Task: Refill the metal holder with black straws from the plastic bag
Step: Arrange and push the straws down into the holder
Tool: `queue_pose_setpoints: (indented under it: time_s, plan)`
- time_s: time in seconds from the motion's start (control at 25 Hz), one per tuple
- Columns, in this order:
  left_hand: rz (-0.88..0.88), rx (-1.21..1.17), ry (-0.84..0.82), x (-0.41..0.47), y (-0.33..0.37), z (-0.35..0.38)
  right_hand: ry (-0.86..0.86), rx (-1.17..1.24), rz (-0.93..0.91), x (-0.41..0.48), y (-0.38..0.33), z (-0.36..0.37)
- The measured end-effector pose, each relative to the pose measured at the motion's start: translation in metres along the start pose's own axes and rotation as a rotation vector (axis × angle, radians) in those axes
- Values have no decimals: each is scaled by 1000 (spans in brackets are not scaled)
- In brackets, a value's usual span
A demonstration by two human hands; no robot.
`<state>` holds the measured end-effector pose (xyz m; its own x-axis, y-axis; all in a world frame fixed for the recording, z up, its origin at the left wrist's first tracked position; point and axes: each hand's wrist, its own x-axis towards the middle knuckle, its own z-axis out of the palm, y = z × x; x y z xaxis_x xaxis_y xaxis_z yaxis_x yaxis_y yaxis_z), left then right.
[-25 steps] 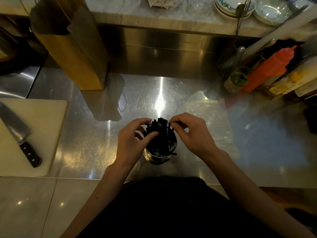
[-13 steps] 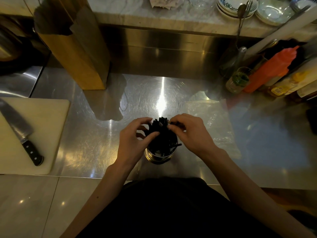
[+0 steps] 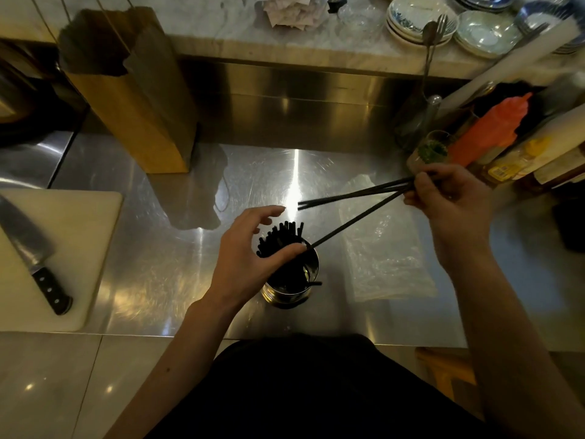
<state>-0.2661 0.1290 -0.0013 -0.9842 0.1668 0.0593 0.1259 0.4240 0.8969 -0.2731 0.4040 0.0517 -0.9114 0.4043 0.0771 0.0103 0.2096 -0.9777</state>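
The round metal holder (image 3: pixel 311 264) stands on the steel counter (image 3: pixel 158 248) near its front edge, with a bunch of black straws (image 3: pixel 278 236) upright in it. My left hand (image 3: pixel 247 261) curls around that bunch from the left, thumb pressed against it. My right hand (image 3: pixel 449 201) is raised to the right and pinches a few loose black straws (image 3: pixel 354 194) by one end; one of them slants down to the holder's rim. The clear plastic bag (image 3: pixel 383 248) lies flat on the counter to the right of the holder.
A brown paper bag (image 3: pixel 133 90) stands at the back left. A cutting board (image 3: pixel 63 248) with a knife (image 3: pixel 34 255) lies at the left. Sauce bottles (image 3: pixel 487 128) and a glass (image 3: pixel 430 150) crowd the right; stacked dishes (image 3: pixel 418 20) sit on the rear ledge.
My right hand has lifted away from the holder up and to the right, taking a few straws with it. My left hand stays at the bunch.
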Motion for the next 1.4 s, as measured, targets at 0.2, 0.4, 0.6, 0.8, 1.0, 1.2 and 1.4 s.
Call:
queue_pose_setpoints:
  time_s: [0.2, 0.4, 0.6, 0.8, 1.0, 1.2, 1.4]
  plan:
    - [-20, -116, -39, 4, 17, 4, 110, 248, 163, -8, 18, -7]
    - [-86, -331, -11, 12, 36, 16, 181, 532, 286, -20, 25, -2]
    - [-190, -559, -41, 20, 62, 40, 109, 665, 436, -38, 41, 7]
    - [-156, -528, -28, 20, 73, 59, 47, 716, 526, -51, 54, -2]
    - [-141, -586, 19, 11, 81, 81, -97, 667, 543, -57, 59, -6]
    - [-135, -496, 159, -3, 84, 71, -316, 460, 480, -62, 63, 4]
    - [-115, -365, 242, -22, 82, 38, -463, 347, 383, -65, 65, 28]
